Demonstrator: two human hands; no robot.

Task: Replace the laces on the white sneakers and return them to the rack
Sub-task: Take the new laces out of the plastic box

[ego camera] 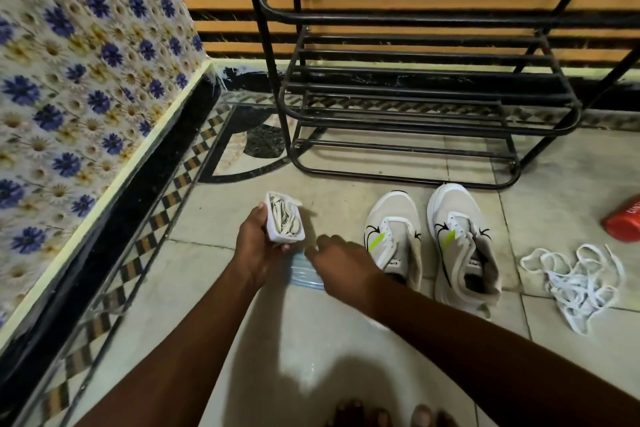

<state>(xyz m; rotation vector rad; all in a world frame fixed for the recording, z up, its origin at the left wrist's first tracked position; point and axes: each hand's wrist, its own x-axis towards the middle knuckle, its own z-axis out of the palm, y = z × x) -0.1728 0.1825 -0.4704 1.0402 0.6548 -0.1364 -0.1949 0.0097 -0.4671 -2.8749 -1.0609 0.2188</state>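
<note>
Bare toes (353, 409) are cut off at the bottom edge. Above them the left hand (256, 243) grips a small white tub (277, 236) of bundled laces (284, 218), while the blurred right hand (341, 262) hovers over a pale blue plastic piece (304, 276) it mostly hides, its grip unreadable. Farther right on the floor (277, 322), the white sneakers (391, 211) stand unlaced beside a tangle of loose laces (575, 281); a red object (623, 218) is cropped by the right edge, and the black rack (258, 10) behind runs out of view.
</note>
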